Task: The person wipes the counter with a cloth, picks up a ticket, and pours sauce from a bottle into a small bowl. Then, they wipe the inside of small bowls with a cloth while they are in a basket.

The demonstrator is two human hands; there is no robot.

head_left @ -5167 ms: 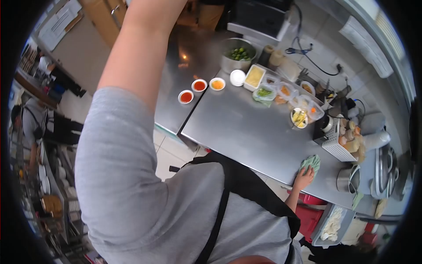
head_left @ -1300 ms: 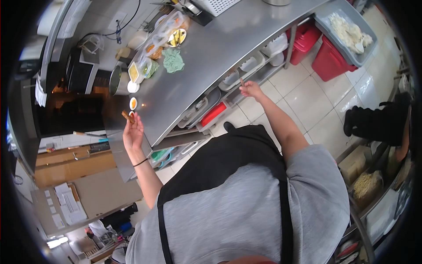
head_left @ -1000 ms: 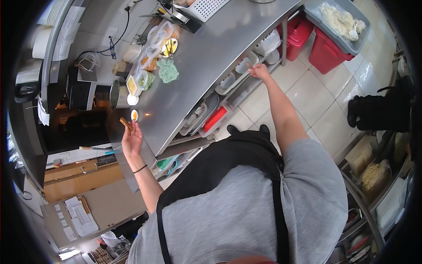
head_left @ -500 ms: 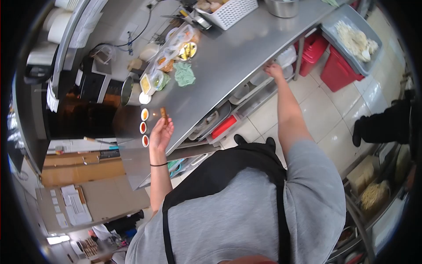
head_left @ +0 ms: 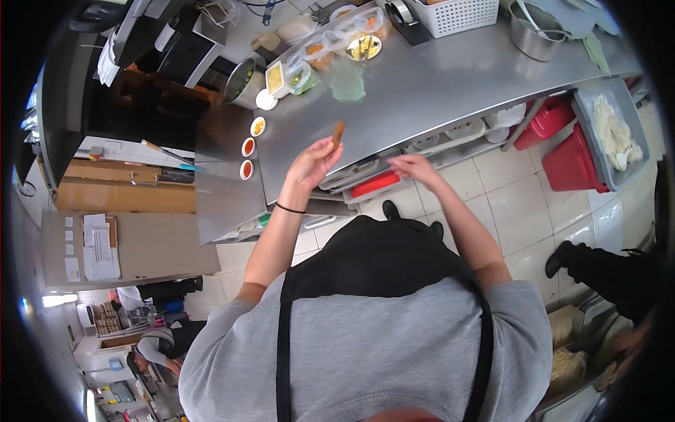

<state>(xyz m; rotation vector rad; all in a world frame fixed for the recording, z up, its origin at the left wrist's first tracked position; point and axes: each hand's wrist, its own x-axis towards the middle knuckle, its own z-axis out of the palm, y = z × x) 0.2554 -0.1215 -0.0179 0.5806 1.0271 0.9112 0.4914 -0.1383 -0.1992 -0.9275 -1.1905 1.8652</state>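
Observation:
My left hand [head_left: 314, 163] is over the front of the steel counter [head_left: 415, 77], its fingers closed around a short brown stick-shaped piece [head_left: 339, 132] that points upward. To the right, my right hand [head_left: 415, 171] is in front of the counter's edge, above the lower shelf. Its fingers are drawn together and slightly blurred; whatever may be in them is hidden. Left of my left hand are three small white cups, one with yellow-orange contents [head_left: 258, 126] and two with red sauce [head_left: 248, 147]. Beyond it lies a crumpled green cloth [head_left: 348, 83].
Food bags and tubs [head_left: 318, 55] line the counter's back, near a steel pot [head_left: 243, 81] and a white basket [head_left: 460, 17]. Under the counter sits a red lid [head_left: 375, 184]. Red bins [head_left: 568, 160] and a grey tub [head_left: 619, 141] stand right. Another person's leg [head_left: 598, 267] is nearby.
My right hand has come away from the shelf at the counter's right end and moved left, closer to my left hand. My left hand still holds the brown piece. The view has turned.

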